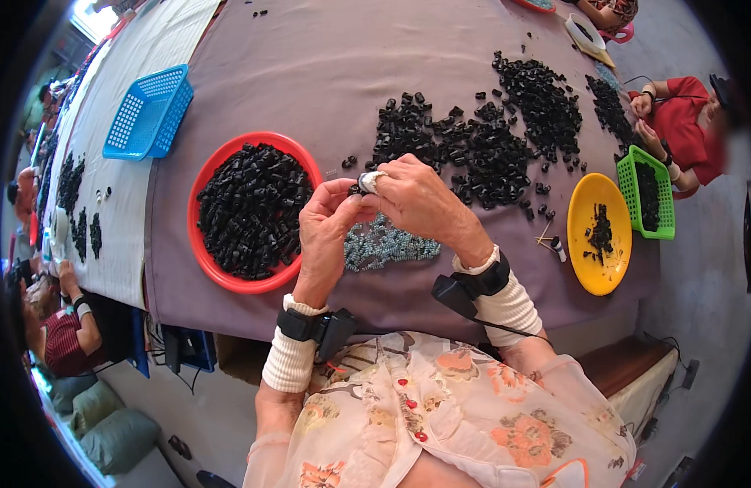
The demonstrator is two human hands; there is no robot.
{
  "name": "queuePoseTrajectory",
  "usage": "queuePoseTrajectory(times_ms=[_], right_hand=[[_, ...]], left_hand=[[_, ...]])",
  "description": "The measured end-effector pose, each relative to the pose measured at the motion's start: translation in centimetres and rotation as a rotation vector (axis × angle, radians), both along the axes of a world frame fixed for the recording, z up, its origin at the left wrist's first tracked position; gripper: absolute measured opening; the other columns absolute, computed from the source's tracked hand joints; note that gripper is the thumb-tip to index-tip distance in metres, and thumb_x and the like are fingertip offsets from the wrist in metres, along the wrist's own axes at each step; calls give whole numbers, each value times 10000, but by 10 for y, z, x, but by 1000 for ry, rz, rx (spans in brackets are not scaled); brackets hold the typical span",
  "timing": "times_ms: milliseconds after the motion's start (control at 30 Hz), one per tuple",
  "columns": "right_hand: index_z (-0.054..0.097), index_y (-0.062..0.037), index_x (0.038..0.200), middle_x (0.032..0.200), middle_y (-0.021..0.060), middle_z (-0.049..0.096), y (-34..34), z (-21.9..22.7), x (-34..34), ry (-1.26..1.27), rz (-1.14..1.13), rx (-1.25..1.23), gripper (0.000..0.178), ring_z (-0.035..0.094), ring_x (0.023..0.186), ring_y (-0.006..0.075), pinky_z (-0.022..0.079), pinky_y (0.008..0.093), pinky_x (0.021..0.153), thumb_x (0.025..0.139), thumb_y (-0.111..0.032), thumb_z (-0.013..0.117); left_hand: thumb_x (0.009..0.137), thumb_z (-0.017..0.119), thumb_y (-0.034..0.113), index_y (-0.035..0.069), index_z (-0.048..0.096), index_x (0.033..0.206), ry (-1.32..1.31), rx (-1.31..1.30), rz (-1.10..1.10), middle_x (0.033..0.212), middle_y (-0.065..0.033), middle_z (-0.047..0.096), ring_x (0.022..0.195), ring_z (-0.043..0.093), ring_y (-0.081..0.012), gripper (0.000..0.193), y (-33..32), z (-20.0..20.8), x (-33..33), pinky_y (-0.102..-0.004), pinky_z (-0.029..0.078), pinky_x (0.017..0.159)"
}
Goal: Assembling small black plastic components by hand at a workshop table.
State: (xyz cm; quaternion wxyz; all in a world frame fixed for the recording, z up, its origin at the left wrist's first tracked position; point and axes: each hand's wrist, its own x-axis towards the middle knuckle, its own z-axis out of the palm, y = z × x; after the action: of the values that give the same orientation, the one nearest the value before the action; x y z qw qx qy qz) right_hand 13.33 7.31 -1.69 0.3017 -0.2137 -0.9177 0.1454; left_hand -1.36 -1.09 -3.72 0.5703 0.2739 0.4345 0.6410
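My left hand (331, 218) and my right hand (424, 203) meet above the table, fingertips pinched together around a small black part (356, 189). The fingers partly cover it, so its exact kind does not show. White wrapping (371, 180) circles a finger of my right hand. Just under the hands lies a heap of small grey-blue metal pieces (392, 250), possibly springs. Left of my left hand stands a red basin (195, 236) full of small black plastic parts (253, 203). Beyond my right hand spreads a loose pile of similar black parts (493, 154).
A blue basket (152, 114) sits at the far left. On the right are a yellow plate (585, 260) with black bits, a green basket (667, 220), a small bottle (559, 249) and thin sticks (545, 236). Co-workers sit at the right (689, 130) and left (62, 333).
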Motion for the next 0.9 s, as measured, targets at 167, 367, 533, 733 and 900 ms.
queuePoseTrajectory(times_ms=[167,367,533,733,900], right_hand=[[560,-44,741,723,99,591,6,6,3,-23,6,-48,111,593,692,281,448,380,671,802,-132,589],[572,-7,811,766,145,601,5,17,8,117,-33,-235,134,599,739,335,478,410,659,801,-133,616],[588,-9,831,748,143,590,-1,20,12,185,-78,-292,139,588,709,328,475,400,622,779,-119,656],[587,-7,824,722,124,574,-6,19,12,227,-119,-219,154,570,691,313,463,400,597,751,-93,691],[590,4,836,734,119,578,-11,22,15,151,-94,-126,157,571,725,309,461,385,665,744,-73,690]], left_hand=[[902,588,47,-30,563,1090,41,0,-4,919,-87,650,781,648,-138,206,7,4,1,-268,547,726],[901,597,49,-20,575,1094,-13,14,-13,931,-89,653,806,655,-145,207,10,8,4,-278,553,727],[889,618,46,-19,600,1079,13,13,-34,939,-81,659,801,654,-134,202,5,9,8,-262,550,726],[881,629,48,-22,615,1099,130,17,-40,909,-77,674,785,648,-112,230,1,13,11,-247,543,711],[884,628,51,-38,611,1101,202,25,-49,919,-83,675,784,648,-122,235,-1,12,11,-245,534,728]])
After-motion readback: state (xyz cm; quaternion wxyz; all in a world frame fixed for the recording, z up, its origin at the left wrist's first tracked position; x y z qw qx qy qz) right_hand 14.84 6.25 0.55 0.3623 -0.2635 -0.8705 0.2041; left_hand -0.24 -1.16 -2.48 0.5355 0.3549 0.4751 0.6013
